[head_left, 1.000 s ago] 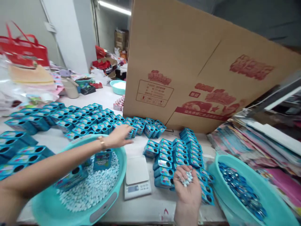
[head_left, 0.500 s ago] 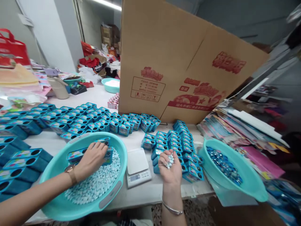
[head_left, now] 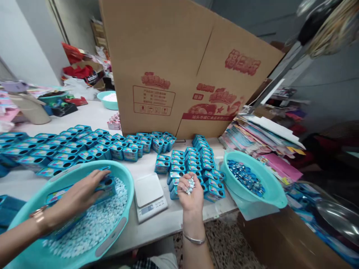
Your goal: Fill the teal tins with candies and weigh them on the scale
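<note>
My left hand [head_left: 81, 198] reaches into a turquoise basin [head_left: 127, 186], its fingers and thumb round a small blue box [head_left: 108, 187]. More blue boxes lie under the hand, partly hidden by it. Pale blue candies [head_left: 92, 228] cover the bottom of the basin. Palm up, my right hand [head_left: 192, 196] curls its fingers around several loose candies [head_left: 190, 185]. It is above the table's front edge, before rows of blue boxes [head_left: 192, 158]. Between the two hands sits a white digital scale [head_left: 150, 192] with nothing on its plate.
A large cardboard carton [head_left: 179, 74] stands behind the boxes. Many blue boxes with round holes [head_left: 64, 149] fill the table's left side. At right, another turquoise basin [head_left: 272, 196] holds shiny blue packets [head_left: 245, 177], with stacked printed sheets [head_left: 260, 134] behind it.
The view has turned right, so the table's things appear farther left. My left hand has shifted back a little over the boxes, its thumb now showing. My right hand still holds the candies.
</note>
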Demonstrator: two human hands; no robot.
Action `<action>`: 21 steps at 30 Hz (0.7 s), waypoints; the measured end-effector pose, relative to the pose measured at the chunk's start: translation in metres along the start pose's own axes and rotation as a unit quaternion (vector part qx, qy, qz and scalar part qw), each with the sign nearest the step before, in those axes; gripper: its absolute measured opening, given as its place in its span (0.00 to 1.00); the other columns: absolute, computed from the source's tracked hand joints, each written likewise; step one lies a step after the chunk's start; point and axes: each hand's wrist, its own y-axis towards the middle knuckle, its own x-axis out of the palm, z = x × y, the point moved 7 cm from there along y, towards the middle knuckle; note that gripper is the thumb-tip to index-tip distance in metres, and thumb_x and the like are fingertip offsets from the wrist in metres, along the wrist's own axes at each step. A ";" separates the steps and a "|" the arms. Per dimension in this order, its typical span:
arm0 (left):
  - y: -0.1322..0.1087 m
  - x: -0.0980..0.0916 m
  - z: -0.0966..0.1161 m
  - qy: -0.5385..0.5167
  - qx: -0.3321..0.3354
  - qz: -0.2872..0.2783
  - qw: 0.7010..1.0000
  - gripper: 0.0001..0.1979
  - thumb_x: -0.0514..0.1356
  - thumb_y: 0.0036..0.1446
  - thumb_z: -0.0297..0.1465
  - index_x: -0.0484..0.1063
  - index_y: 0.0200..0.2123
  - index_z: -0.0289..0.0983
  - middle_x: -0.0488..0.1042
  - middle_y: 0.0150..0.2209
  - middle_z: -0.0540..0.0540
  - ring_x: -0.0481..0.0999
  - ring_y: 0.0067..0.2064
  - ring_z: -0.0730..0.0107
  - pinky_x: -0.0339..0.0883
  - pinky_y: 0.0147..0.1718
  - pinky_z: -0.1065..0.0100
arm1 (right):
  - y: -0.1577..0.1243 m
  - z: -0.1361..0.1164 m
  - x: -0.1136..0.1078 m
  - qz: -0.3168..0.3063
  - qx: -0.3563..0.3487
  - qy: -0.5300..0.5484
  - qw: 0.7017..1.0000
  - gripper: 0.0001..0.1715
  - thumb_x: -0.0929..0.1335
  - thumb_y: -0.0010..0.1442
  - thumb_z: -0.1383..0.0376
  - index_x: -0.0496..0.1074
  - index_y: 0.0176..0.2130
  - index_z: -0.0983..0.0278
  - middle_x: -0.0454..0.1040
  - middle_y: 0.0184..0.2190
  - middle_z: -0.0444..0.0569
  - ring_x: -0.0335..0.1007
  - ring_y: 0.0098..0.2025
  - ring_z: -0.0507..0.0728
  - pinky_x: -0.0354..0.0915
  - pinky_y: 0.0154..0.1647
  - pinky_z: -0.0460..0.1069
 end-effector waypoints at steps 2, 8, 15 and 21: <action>0.007 -0.025 0.012 0.011 0.015 0.022 1.000 0.27 0.52 0.58 0.38 0.53 0.60 0.40 0.65 0.55 0.43 0.66 0.54 0.57 0.60 0.51 0.59 | -0.001 -0.007 0.001 0.001 -0.005 0.016 1.000 0.06 0.59 0.62 0.66 0.60 0.32 0.62 0.60 0.22 0.38 0.53 0.18 0.45 0.51 0.15 0.40; 0.047 -0.053 0.080 -0.016 0.057 0.085 0.995 0.30 0.55 0.56 0.40 0.54 0.61 0.43 0.68 0.54 0.43 0.69 0.51 0.56 0.62 0.48 0.59 | -0.002 -0.011 0.004 -0.005 0.002 0.035 0.999 0.07 0.58 0.63 0.65 0.60 0.32 0.62 0.60 0.22 0.38 0.53 0.18 0.45 0.52 0.15 0.40; 0.084 0.058 0.133 -0.008 0.122 0.000 0.992 0.31 0.55 0.53 0.28 0.51 0.61 0.38 0.73 0.46 0.41 0.70 0.47 0.58 0.56 0.49 0.57 | -0.003 -0.007 -0.001 0.001 0.000 0.030 1.000 0.08 0.57 0.63 0.66 0.60 0.33 0.62 0.60 0.23 0.38 0.54 0.18 0.45 0.53 0.15 0.40; 0.083 0.048 0.116 -0.020 0.109 0.024 0.994 0.51 0.63 0.48 0.40 0.33 0.65 0.35 0.53 0.63 0.32 0.57 0.61 0.48 0.53 0.55 0.52 | 0.000 -0.011 -0.007 0.016 0.010 0.035 0.999 0.08 0.57 0.63 0.66 0.60 0.33 0.62 0.60 0.22 0.38 0.55 0.18 0.45 0.54 0.16 0.40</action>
